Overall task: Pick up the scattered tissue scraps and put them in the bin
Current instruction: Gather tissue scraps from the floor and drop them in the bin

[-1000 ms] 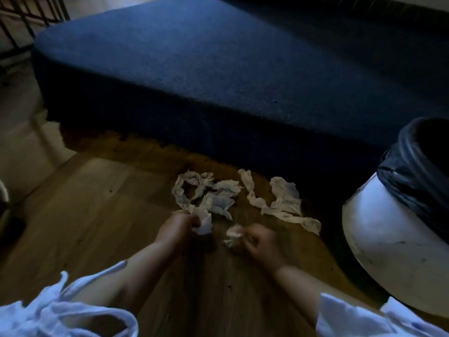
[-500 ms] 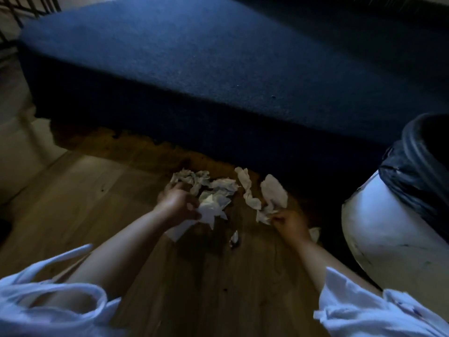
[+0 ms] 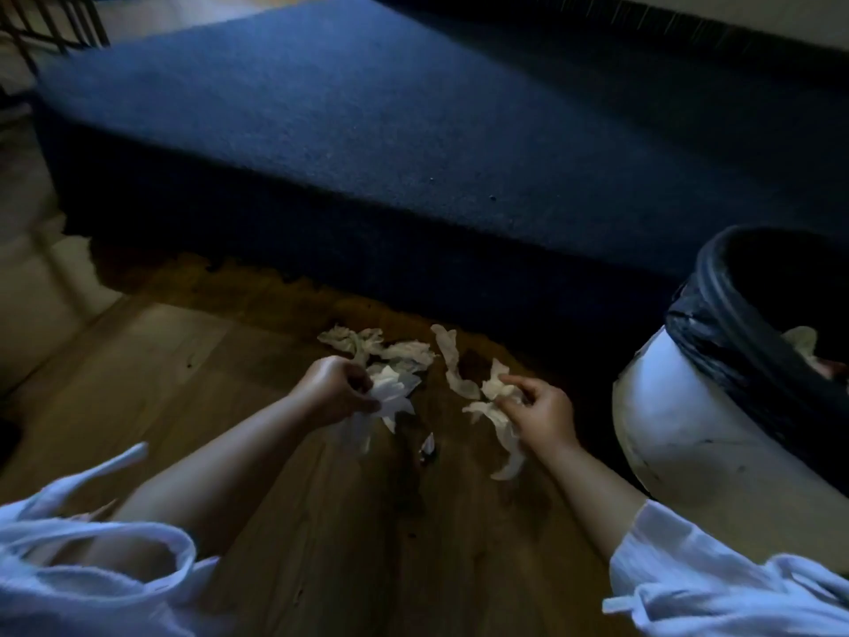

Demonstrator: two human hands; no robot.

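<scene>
Left hand (image 3: 333, 388) clenched round a white tissue wad (image 3: 393, 393), centre frame, tail hanging down. Right hand (image 3: 537, 411) pinches a long strip (image 3: 503, 434): axis near-vertical in frame, free end pointing at the bottom edge. Loose strip (image 3: 452, 360) lies on the floor (image 3: 183, 383) just above, same axis. More scraps (image 3: 367, 344) above the left hand. Bin (image 3: 689, 429) at right edge.

Outstretched left hand (image 3: 333, 390) curled round tissue scraps (image 3: 394, 392), right hand (image 3: 540, 413) pinching tissue strip (image 3: 509, 452)
</scene>
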